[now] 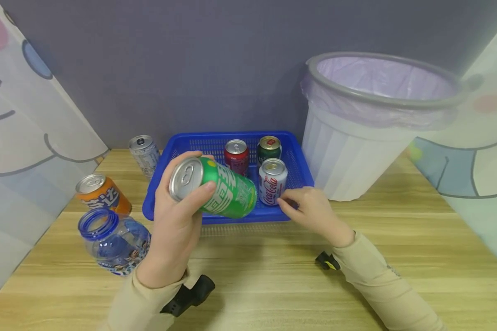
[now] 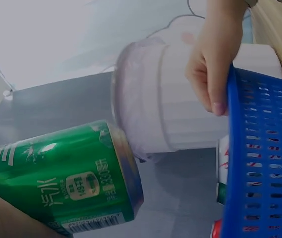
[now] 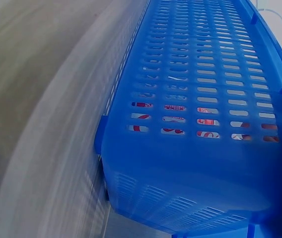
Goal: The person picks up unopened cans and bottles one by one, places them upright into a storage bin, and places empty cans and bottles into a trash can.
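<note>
My left hand (image 1: pixel 178 207) grips a green soda can (image 1: pixel 228 188) with white lettering, tilted above the front left of the blue basket (image 1: pixel 228 221). The thumb lies along its side; its silver top faces up and to the left. Over the basket's front right corner is my right hand (image 1: pixel 310 209), fingers loosely bent. Its fingertips are right beside a white Coca-Cola can (image 1: pixel 273 184) standing in the basket. Behind that can stand a red can (image 1: pixel 237 158) and a dark green can (image 1: pixel 269 149). The right wrist view shows mostly the basket's perforated side (image 3: pixel 190 163).
To the left, an orange can (image 1: pixel 107 195) and a white patterned can (image 1: pixel 144 154) stand on the wooden table (image 1: pixel 252 280). A clear jar with a blue rim (image 1: pixel 120 241) is close to my left forearm. A lined white bin (image 1: pixel 343 151) stands right of the basket.
</note>
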Motion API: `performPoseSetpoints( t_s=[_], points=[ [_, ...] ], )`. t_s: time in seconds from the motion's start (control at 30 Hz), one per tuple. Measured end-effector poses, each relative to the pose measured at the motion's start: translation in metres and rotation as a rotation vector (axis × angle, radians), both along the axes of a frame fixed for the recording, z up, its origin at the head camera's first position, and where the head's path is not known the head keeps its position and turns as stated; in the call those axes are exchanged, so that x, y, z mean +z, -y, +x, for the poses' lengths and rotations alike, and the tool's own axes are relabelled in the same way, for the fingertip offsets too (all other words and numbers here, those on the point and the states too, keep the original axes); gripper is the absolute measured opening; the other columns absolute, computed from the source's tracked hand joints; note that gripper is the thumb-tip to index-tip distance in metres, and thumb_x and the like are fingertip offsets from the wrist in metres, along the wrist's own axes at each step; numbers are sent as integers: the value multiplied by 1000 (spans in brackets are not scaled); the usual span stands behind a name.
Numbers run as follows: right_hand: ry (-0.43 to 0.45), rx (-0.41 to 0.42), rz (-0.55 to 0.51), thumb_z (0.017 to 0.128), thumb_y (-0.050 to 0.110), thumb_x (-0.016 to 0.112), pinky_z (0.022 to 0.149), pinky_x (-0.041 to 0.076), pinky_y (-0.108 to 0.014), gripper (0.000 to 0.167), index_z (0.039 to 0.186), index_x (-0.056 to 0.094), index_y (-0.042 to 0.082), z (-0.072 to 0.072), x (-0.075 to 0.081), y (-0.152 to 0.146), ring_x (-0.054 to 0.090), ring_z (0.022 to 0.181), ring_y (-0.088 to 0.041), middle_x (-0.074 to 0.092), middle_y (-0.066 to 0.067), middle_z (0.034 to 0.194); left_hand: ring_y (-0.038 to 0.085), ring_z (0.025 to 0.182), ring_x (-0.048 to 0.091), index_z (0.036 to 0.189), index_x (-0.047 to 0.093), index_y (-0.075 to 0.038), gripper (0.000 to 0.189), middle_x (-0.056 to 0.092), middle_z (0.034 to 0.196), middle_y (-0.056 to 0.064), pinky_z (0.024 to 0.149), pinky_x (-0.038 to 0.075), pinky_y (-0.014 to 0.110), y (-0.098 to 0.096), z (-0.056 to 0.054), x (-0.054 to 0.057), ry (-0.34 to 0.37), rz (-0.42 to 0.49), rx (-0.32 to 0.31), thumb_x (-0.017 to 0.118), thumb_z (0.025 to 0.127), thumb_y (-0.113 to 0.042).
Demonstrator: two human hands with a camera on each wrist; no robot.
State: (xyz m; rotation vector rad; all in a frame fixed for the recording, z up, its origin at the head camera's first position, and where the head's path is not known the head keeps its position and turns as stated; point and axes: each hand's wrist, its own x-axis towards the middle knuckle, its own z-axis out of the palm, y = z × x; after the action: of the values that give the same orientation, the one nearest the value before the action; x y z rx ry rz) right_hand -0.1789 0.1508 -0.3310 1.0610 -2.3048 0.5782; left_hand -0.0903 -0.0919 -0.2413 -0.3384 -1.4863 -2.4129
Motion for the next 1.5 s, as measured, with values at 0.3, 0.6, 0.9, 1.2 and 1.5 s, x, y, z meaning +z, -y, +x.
performPoseSetpoints(
  t_s=[0.3,0.6,0.9,1.2,1.5],
  points=[
    [1,5,4,81,14,63,46,40,-21,11,71,66,11,1,-1,0,52,48,-8,62,5,59,23,105,55,117,56,-10,47,58,115,8,87,47,32,-13,-28,-11,-1,-30,118,64,73,7],
    [12,8,4,81,15,63,46,40,-22,11,71,66,11,1,-2,1,52,47,-9,62,4,59,19,102,56,120,55,-8,49,58,117,7,84,49,30,-16,-49,-28,122,-128,216,67,74,6],
    [-9,0,16,82,16,63,46,39,-23,11,71,66,12,0,-3,3,51,48,-7,61,5,59,18,100,54,123,54,-7,51,57,114,7,86,47,34,-19,-68,-47,213,-224,263,71,76,1],
    [-12,-6,17,82,16,62,46,40,-25,12,71,65,12,0,-2,4,51,48,-9,61,5,59,21,104,55,125,51,-5,57,58,117,10,91,45,37,-23,-86,-61,255,-312,277,76,74,-3],
    [-18,-10,7,81,16,63,47,40,-24,11,72,66,11,-1,-2,1,52,48,-9,62,4,59,24,112,52,131,45,-4,63,54,124,12,95,43,41,-24,-94,-60,300,-397,153,75,75,-3]
  ],
)
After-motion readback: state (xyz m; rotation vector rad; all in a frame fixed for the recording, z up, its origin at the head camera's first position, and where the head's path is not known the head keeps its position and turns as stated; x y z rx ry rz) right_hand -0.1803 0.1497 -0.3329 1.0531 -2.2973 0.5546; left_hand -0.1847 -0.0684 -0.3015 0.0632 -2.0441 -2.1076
